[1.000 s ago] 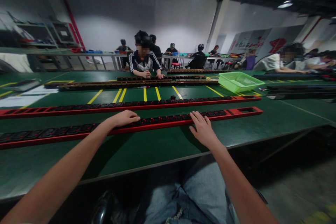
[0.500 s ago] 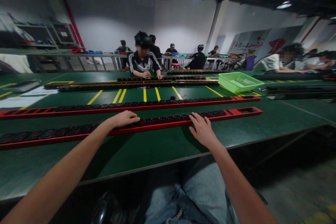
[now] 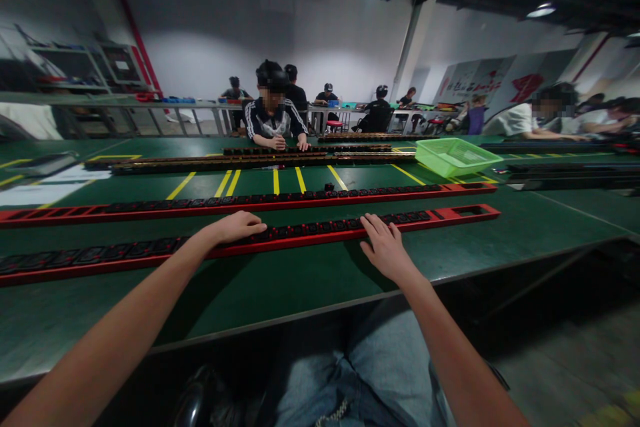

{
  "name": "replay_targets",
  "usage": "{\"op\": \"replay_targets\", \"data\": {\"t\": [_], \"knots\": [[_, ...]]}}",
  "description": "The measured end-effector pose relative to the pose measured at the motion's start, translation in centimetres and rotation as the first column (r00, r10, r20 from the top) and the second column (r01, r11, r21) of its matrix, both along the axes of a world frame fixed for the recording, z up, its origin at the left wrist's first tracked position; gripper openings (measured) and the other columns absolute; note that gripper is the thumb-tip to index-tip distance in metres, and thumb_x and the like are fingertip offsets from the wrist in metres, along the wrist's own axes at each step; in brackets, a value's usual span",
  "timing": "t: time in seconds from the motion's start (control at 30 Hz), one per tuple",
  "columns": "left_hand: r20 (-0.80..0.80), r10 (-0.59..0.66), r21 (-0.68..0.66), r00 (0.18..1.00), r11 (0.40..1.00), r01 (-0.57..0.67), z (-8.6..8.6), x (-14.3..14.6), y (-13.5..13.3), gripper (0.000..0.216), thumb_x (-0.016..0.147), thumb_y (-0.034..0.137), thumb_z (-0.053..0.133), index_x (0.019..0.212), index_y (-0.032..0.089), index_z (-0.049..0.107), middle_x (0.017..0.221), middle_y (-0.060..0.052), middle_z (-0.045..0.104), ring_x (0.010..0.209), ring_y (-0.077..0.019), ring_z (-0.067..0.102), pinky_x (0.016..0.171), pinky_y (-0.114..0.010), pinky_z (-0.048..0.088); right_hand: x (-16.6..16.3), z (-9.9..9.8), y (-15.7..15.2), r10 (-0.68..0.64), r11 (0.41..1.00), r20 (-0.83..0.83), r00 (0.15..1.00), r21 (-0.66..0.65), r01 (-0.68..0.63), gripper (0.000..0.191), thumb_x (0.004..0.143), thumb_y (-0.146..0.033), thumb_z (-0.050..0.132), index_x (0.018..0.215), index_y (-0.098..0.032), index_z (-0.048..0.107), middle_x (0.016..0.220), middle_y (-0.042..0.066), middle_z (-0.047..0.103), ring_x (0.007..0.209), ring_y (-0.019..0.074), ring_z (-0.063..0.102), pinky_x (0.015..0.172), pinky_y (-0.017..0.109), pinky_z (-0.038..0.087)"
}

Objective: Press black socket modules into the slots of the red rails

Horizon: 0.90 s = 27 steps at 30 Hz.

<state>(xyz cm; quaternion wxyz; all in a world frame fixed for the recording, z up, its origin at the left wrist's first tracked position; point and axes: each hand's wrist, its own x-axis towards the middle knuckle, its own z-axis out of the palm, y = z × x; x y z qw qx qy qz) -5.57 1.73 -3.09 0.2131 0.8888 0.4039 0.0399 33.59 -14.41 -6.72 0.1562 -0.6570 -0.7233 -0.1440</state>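
Left grip [image 3: 235,225] on near rail [image 3: 313,233], hold unclear; right grip [image 3: 384,245] spread, empty; basket [image 3: 457,157] beyond.

Near red rail [image 3: 320,230]: L end was cut off, pt. hidden by L hand [image 3: 239,225]. Far red rail [image 3: 250,201]: L end ditto. Wall txt [image 3: 473,85] was blurred, illegible.

A green table [image 3: 300,283] stretches wide before you, marked across its surface with stripes of yellow tape [image 3: 276,180]. Nearest you lies a red rail [image 3: 320,238], slightly aslant; a second rail [image 3: 245,203], also red, lies just beyond it, apart and roughly parallel. Farther across, dark bars [image 3: 220,161] rest side by side, a green basket [image 3: 440,163] near their right end. To your left, white sheets [image 3: 70,175] lie flat; to your right, black bars [image 3: 565,177] rest well apart from both rails.
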Motion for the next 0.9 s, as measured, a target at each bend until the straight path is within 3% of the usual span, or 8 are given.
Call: {"op": "replay_targets", "data": {"t": [0.6, 0.9], "knots": [[-0.017, -0.002, 0.013, 1.0, 1.0, 0.002, 0.3, 0.2, -0.3, 0.061, 0.091, 0.071, 0.037, 0.083, 0.018, 0.065, 0.084, -0.005, 0.066, 0.078, -0.0207, 0.06, 0.072, -0.03, 0.04, 0.1, -0.2, 0.0, -0.001, 0.999, 0.003, 1.0, 0.033, 0.001, 0.052, 0.096, -0.026, 0.04, 0.147, -0.02, 0.049, 0.156, 0.013, 0.045, 0.146, 0.0271, 0.039, 0.118, 0.057, 0.028], [-0.056, -0.064, -0.066, 0.996, 0.996, 0.061, 1.9, 0.0, -1.5, 0.059, 0.083, 0.074, 0.048, 0.093, 0.018, 0.064, 0.093, -0.005, 0.067, 0.085, -0.0225, 0.061, 0.074, -0.03, 0.041, 0.1, -0.3, 0.1, 0.0, 0.999, -0.001, 1.0, 0.039, 0.0, 0.053, 0.096, -0.026, 0.041, 0.147, -0.018, 0.048, 0.155, 0.013, 0.046, 0.145, 0.0271, 0.04, 0.117, 0.057, 0.029]]}}
